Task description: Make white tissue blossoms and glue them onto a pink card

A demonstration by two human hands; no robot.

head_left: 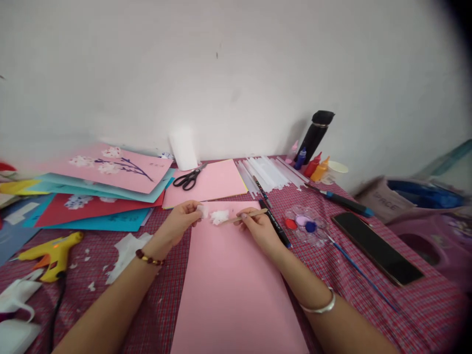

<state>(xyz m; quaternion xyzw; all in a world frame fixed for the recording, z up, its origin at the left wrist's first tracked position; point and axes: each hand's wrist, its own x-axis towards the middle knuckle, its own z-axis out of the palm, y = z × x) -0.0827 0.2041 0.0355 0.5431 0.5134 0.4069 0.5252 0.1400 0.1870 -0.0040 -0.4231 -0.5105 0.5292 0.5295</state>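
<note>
A long pink paper sheet [236,285] lies in front of me, with a crumpled white tissue cluster [220,217] near its far end. My left hand [180,221], closed at the fingertips, pinches a small white tissue piece [201,211] just left of the cluster. From the right, my right hand [260,230] grips a thin wooden stick [256,213], whose tip reaches toward the cluster's right side. Whether the tip touches the cluster I cannot tell. Torn white tissue [127,253] rests on the cloth beside my left forearm.
At left are a yellow glue gun [55,255] and stacked decorated papers [121,169]. Scissors [190,178] lie on more pink paper. Rightward are glue sticks [267,172], a black marker [275,223], a paint palette [304,236], a blue paintbrush [361,273], a phone [376,246] and a black bottle [315,135].
</note>
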